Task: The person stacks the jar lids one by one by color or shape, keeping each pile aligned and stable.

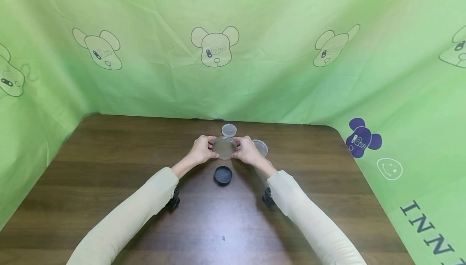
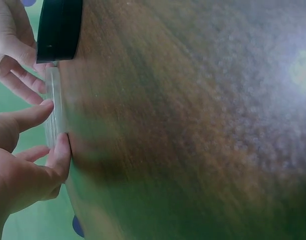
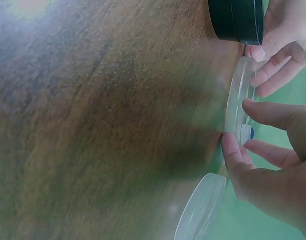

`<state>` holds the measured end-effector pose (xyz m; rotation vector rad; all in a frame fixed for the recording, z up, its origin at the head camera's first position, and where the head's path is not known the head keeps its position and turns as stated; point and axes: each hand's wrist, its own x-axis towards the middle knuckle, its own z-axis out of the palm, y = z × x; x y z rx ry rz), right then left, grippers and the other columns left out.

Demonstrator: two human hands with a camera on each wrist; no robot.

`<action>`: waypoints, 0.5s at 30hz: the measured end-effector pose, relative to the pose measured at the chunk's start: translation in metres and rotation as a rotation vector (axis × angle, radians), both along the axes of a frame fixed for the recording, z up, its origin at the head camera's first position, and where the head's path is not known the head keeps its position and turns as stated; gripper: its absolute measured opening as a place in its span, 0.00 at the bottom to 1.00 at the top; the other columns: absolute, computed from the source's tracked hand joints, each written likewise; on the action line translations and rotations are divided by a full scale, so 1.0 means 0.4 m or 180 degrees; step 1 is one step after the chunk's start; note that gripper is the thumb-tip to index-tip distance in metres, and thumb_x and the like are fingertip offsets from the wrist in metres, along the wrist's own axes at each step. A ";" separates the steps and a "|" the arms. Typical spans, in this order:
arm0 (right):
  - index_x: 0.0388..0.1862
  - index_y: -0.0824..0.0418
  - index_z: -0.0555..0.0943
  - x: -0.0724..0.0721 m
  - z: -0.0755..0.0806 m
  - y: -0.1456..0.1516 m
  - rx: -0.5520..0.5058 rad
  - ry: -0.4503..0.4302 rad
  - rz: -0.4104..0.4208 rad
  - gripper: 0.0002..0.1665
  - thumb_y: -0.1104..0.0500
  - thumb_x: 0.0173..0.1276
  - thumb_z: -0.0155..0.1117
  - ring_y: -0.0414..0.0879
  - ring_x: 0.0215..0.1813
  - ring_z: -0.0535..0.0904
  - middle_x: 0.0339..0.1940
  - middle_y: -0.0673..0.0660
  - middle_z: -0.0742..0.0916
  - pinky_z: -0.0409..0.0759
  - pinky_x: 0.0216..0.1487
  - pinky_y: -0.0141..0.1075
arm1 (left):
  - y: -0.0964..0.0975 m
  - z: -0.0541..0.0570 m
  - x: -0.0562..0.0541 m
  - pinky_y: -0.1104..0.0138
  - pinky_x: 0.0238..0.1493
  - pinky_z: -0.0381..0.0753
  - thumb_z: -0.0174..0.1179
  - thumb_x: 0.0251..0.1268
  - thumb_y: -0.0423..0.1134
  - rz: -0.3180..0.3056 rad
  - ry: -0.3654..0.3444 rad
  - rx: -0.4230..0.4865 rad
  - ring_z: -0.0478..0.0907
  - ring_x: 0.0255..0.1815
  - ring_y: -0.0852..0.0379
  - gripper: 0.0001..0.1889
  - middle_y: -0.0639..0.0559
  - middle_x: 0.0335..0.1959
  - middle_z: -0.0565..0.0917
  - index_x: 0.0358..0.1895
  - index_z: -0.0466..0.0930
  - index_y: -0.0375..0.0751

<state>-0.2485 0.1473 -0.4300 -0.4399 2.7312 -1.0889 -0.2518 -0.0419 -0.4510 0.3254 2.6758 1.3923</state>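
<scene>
Both hands hold a clear round petri dish (image 1: 224, 148) between them, low over the table. My left hand (image 1: 201, 149) grips its left edge with thumb and fingers, and my right hand (image 1: 249, 150) grips its right edge. From the side, the left wrist view shows the dish (image 2: 53, 107) as a thin, clear, flat-walled disc with fingertips at its rim. In the right wrist view, too, the thumb and fingers of the right hand (image 3: 278, 160) meet the dish (image 3: 236, 100) at its edge.
A black round lidded-looking container (image 1: 223, 175) stands nearer me on the brown wooden table (image 1: 120, 168). Behind the held dish lies a smaller clear dish (image 1: 229, 130). Another clear dish (image 1: 260, 147) lies partly behind my right hand. Green cloth (image 1: 269, 83) hangs around the table's far and side edges.
</scene>
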 end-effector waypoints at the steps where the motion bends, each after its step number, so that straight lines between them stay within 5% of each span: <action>1: 0.62 0.78 0.69 -0.001 0.000 0.000 0.0035 0.0022 0.0004 0.36 0.75 0.52 0.69 0.59 0.50 0.81 0.52 0.75 0.77 0.81 0.49 0.38 | 0.000 -0.001 0.000 0.67 0.45 0.81 0.74 0.43 0.25 -0.0004 0.0019 -0.0037 0.81 0.45 0.49 0.34 0.37 0.53 0.79 0.60 0.74 0.28; 15: 0.62 0.79 0.69 -0.007 -0.009 0.002 0.0131 0.0091 0.0076 0.37 0.74 0.52 0.70 0.57 0.50 0.82 0.44 0.73 0.83 0.78 0.54 0.40 | -0.008 -0.006 -0.013 0.68 0.43 0.81 0.74 0.41 0.25 -0.0147 0.0153 -0.0090 0.81 0.41 0.52 0.31 0.41 0.40 0.84 0.56 0.78 0.28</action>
